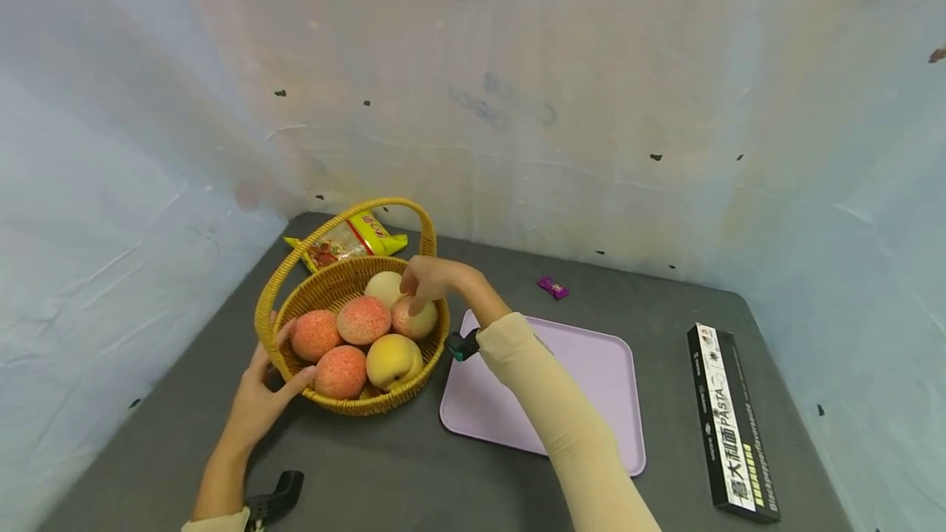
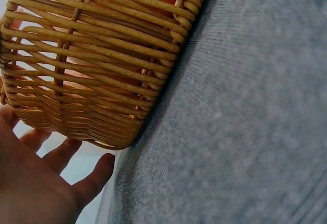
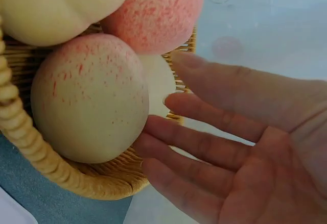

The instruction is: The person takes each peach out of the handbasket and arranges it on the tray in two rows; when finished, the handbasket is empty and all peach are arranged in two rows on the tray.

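Observation:
A woven basket point(image 1: 369, 409) with a tall handle holds several peaches: reddish ones, a yellow peach point(image 1: 394, 361) and a pale one point(image 1: 383, 287). My left hand point(image 1: 254, 405) is at the basket's left side, thumb near the rim and fingers spread along the outside. In the left wrist view, its fingers point(image 2: 61, 155) are loosely extended beside the wicker wall. My right hand point(image 1: 436, 277) reaches over the basket's right rim. In the right wrist view, its fingers are nearly straight, with fingertips right at a pale peach with red flecks point(image 3: 92, 101); the thumb stands apart from it.
Right of the basket lies a lilac tray point(image 1: 591, 384), partly covered by my right forearm. A small purple packet point(image 1: 553, 287) is behind the tray. A black pasta box point(image 1: 732, 425) lies at the far right. Behind the basket is a yellow snack bag point(image 1: 355, 240).

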The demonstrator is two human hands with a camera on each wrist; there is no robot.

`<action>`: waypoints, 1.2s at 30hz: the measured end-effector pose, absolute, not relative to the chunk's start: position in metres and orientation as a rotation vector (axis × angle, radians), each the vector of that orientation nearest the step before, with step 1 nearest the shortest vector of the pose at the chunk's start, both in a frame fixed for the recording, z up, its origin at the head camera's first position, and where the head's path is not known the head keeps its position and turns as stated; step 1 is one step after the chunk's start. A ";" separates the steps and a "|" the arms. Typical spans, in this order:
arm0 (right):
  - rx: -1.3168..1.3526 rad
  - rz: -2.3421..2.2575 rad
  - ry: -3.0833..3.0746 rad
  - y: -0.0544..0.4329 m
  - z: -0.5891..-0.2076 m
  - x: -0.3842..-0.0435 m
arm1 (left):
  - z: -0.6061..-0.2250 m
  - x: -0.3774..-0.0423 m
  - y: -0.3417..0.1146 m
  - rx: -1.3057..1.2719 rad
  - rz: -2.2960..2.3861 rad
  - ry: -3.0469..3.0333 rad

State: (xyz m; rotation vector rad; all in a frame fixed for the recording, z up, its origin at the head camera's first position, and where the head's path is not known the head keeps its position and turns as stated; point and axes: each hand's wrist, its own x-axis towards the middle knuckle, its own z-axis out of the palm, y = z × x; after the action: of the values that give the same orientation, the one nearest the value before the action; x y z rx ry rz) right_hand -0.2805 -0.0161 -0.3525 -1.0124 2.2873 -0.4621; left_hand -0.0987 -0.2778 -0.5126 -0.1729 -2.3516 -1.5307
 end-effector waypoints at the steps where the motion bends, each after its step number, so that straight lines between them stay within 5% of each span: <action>1: -1.014 -0.437 2.281 -0.018 -0.353 -0.282 | -0.513 -0.099 -0.278 -0.171 -1.527 -2.353; 36: -0.918 -0.009 2.231 -0.038 -0.374 -0.278 | -0.508 -0.098 -0.273 -0.151 -1.540 -2.371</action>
State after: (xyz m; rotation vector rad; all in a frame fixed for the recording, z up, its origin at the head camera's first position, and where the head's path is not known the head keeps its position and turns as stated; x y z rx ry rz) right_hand -0.2780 -0.0378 -0.3742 -0.9179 2.2308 -0.0094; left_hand -0.0984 -0.2734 -0.5083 -0.1513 -2.3709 -1.5401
